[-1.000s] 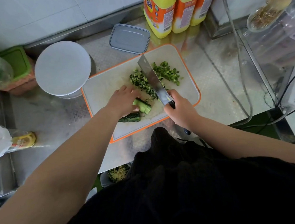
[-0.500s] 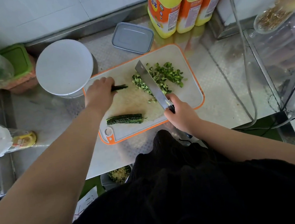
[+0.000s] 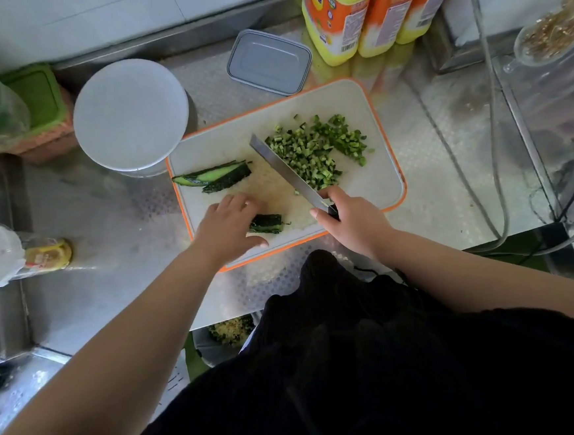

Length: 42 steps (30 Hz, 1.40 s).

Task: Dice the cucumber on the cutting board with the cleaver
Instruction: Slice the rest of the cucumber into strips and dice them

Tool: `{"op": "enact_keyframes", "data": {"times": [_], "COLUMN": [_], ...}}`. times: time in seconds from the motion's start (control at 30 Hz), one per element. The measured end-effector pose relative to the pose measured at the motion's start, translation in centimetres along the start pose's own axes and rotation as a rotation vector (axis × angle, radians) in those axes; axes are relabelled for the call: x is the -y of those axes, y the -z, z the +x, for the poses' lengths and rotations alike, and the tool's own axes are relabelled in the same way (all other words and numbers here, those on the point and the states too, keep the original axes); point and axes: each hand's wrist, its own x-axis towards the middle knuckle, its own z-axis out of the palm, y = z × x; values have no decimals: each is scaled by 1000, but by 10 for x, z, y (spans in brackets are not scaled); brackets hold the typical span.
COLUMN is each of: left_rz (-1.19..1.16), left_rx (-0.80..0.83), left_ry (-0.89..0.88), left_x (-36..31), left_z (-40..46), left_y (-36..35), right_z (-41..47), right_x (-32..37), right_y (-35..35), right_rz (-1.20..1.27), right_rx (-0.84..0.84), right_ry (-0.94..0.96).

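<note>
Steel cleaver [image 3: 285,171] tip up-left, diagonal.

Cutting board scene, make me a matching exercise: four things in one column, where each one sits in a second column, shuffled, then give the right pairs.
Things:
1. diced cucumber pile
2. long cucumber slices
3. short cucumber chunk
4. cleaver

Places:
A. at the left edge of the cutting board, near the round white lid
B. gripped by the right hand, blade slanting across the board
C. beside the left hand, near the front edge of the board
D. on the far right part of the board, past the blade

Pairs: 1-D, 2-A, 3-C, 4-B
</note>
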Motion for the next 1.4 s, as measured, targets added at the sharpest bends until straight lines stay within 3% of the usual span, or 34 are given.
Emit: {"op": "enact_keyframes", "data": {"times": [0.23,0.5,0.63,0.73,0.8,1.0,1.4], "left_rz": [-40,6,1,-166,-257,-242,-322], "left_rx": [-193,-267,-389,-329,-320,-423,-441], "left_ry": [-50,-207,33,284,349,345,339], "left_x": [4,-9,-21,-27,-29,-28,-16], "left_z": [-4,12,-8,-20,-18,-15,-12], "left_y": [-15,-24,-29,-34,-35,-39,-42], "right_z": [10,24,31,38,39,33,27], "right_x": [-2,-8,-7,-4,-1,0,3], "right_y": [-1,6,14,17,16,10,6], "right_rz": [-187,-411,-496,-512,-511,-470,-482], "right_rx": [41,94,150,207,241,243,243], "right_ry": [126,159,214,237,227,168,154]}}
